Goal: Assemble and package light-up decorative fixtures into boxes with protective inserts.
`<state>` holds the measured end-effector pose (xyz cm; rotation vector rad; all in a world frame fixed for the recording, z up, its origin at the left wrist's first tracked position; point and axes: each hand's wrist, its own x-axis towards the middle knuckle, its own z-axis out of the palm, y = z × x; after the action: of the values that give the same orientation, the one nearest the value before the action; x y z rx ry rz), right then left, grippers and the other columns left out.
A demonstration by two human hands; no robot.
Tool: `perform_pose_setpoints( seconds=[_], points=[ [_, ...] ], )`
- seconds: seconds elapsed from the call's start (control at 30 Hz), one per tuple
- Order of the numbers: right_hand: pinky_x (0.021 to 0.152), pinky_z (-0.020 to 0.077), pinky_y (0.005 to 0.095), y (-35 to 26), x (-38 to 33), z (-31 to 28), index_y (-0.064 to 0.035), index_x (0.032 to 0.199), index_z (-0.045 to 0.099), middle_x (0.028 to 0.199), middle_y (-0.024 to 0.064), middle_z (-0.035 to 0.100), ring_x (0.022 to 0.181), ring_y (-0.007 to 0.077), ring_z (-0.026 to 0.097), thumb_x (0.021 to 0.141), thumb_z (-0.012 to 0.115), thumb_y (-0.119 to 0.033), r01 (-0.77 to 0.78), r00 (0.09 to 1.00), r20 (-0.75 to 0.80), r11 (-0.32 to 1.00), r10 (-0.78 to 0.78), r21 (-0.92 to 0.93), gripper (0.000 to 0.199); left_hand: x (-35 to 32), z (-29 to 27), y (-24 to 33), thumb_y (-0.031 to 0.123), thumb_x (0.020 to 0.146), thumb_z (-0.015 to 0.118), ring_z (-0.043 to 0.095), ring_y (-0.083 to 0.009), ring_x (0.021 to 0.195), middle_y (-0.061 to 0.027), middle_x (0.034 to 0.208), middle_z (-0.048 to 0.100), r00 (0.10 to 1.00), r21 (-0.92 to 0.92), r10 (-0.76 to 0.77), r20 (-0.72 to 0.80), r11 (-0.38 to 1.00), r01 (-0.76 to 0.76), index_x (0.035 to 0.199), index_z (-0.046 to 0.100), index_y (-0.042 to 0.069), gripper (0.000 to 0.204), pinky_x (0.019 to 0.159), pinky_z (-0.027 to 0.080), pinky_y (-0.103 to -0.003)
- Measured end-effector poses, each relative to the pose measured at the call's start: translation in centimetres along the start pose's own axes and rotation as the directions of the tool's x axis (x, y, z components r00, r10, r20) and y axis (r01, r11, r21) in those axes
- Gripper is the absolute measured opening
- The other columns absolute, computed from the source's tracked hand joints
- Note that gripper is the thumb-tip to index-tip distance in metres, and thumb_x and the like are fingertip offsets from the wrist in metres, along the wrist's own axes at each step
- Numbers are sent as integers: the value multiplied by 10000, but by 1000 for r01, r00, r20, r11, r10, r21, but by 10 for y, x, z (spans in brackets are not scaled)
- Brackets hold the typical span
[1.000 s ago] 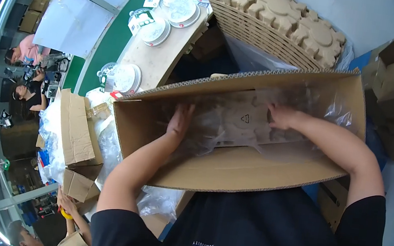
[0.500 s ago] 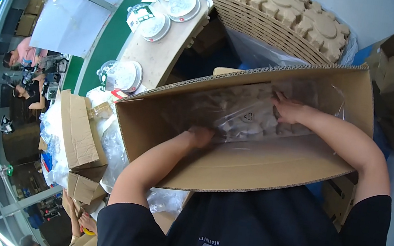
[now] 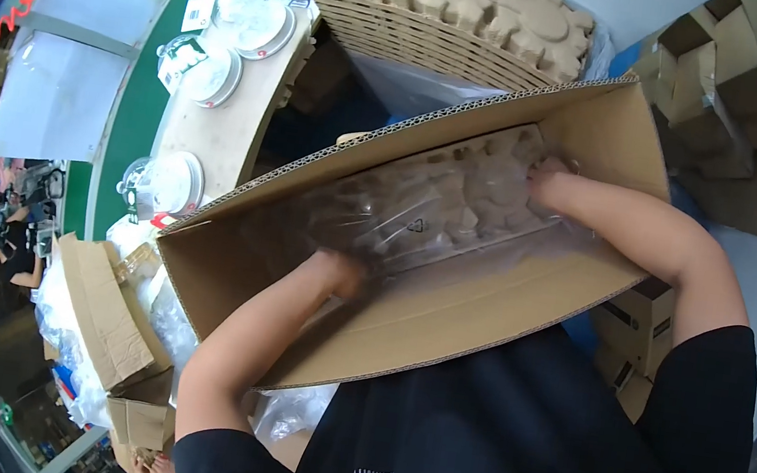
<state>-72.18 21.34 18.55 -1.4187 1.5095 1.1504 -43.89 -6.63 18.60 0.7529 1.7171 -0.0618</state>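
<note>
While both hands reach inside, clear plastic lines the cardboard box.

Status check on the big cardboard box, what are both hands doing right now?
Left hand and right hand both down inside the cardboard box, pressing on the clear plastic liner over moulded pulp trays. Neither grip visible. Nothing blocking the opening.

Both hands reaching forward, arms apart
</note>
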Motion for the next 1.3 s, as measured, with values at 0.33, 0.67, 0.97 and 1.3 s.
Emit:
perform_pose_setpoints(
  seconds=[0.33,0.67,0.97,1.3],
  points=[
    [1060,447,461,33,87,34,21,1472,372,1336,215,598,1258,364,557,871,646,-227,-93,943,-245,887,224,453,706,39,38,-14,101,841,548,662,-353,1030,-234,1172,677,987,-539,-41,-156,841,-51,1243,639,30,418,896,520,-466],
    [814,579,391,-28,-17,-77,48,1265,604,1202,160,693,1014,270,714,815,693,-168,-268,827,-354,859,437,436,507,50,159,-104,194,949,547,549,-311,1298,-198,1365,596,571,-347,-521,-635,852,391,1371,601,165,426,1020,479,-400],
    [849,562,429,-53,18,21,-193,1268,676,1137,55,718,1118,259,672,844,739,-306,27,989,-145,989,-6,148,443,13,36,-54,302,1026,398,260,-398,1488,-186,1636,230,344,-356,-932,-109,360,862,1576,251,65,617,1140,277,-620],
    [886,544,443,-47,54,17,-186,1163,748,1183,62,717,1100,263,678,871,707,-271,13,993,-116,990,3,141,308,29,41,-39,359,959,538,329,-304,1474,-153,1579,376,451,-489,-757,-473,652,580,1524,377,53,663,1194,287,-456]
  ],
)
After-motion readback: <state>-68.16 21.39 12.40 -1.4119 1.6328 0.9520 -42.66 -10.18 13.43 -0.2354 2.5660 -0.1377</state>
